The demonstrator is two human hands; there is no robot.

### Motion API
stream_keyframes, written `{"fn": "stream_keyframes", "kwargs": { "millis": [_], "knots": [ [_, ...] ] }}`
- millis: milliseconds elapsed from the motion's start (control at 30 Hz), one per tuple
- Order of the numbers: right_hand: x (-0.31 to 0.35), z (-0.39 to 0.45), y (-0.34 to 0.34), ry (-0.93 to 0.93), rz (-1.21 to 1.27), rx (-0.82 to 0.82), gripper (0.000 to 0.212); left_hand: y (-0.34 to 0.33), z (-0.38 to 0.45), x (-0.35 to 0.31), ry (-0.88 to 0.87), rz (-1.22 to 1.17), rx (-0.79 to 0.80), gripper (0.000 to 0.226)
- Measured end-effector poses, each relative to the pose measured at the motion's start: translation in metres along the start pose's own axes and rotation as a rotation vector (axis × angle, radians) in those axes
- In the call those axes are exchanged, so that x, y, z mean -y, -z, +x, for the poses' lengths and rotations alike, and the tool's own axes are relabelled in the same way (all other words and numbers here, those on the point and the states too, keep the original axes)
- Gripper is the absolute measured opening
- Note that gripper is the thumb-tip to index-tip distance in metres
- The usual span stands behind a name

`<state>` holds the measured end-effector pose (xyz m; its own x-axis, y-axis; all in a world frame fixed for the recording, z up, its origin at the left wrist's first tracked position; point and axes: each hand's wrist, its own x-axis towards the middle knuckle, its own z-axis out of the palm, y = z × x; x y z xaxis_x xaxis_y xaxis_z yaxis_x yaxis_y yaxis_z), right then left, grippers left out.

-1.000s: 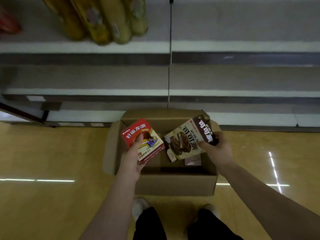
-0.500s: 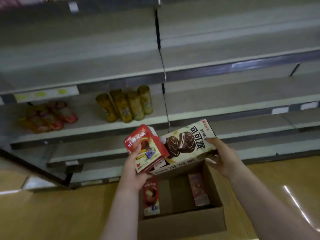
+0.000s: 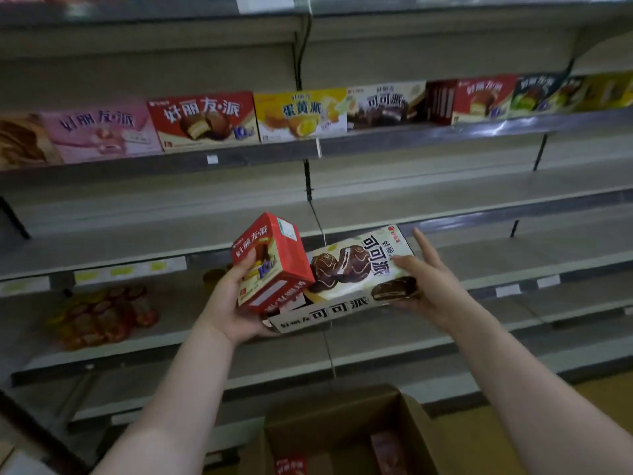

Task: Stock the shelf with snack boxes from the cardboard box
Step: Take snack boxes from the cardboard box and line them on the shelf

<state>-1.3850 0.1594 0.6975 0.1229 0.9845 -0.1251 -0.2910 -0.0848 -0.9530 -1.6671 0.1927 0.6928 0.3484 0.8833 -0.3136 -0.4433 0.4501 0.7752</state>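
While you face the shelving, your left hand (image 3: 236, 303) grips a red snack box (image 3: 270, 262) near the centre of the frame, thumb pressed on its printed front and fingers curled beneath. That box stands tilted, one lower corner resting on the left end of a cream and brown cocoa pie box (image 3: 356, 279), which lies almost flat just right of centre. Your right hand (image 3: 431, 286) holds the right end of that wider box: the palm and lower fingers sit under its end, the thumb lies across the top face, and the index finger points straight up off the box. The left palm also reaches under the left end of the cocoa pie box, so both boxes are carried together, in front of the middle shelves.

Below, at the bottom centre, the cardboard box (image 3: 342, 416) stands open on the floor, with a red packet (image 3: 291, 466) and a pinkish one (image 3: 387, 450) dimly visible inside.

Across the upper part of the frame, one shelf (image 3: 411, 137) carries a row of snack boxes facing out: pink (image 3: 99, 132), red (image 3: 205, 118), yellow (image 3: 301, 113), dark cocoa (image 3: 385, 104) and more at the upper right, blurred. At the lower left, a shelf holds red and yellow packets (image 3: 102, 313), too blurred to read.
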Motion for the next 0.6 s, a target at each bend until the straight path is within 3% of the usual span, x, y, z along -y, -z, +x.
{"fn": "stream_keyframes", "kwargs": {
  "millis": [133,267,367,433,600],
  "knots": [
    [0.056,0.007,0.001,0.003,-0.319,0.246,0.068,-0.015,-0.006,-0.033,-0.012,0.022,-0.015,0.054],
    [0.098,0.016,0.003,0.014,-0.571,0.492,0.105,-0.026,-0.016,-0.063,-0.041,0.060,-0.073,0.065],
    [0.116,0.019,-0.004,0.082,-0.869,0.587,0.122,-0.032,-0.029,-0.078,-0.078,0.106,-0.163,0.064],
    [0.119,0.025,-0.011,0.237,-1.033,0.558,0.118,-0.031,-0.033,-0.086,-0.074,0.128,-0.179,0.064],
    [0.114,0.041,-0.018,0.732,-1.176,0.253,0.085,-0.033,-0.042,-0.090,-0.083,0.125,-0.115,0.068]
  ]
}}
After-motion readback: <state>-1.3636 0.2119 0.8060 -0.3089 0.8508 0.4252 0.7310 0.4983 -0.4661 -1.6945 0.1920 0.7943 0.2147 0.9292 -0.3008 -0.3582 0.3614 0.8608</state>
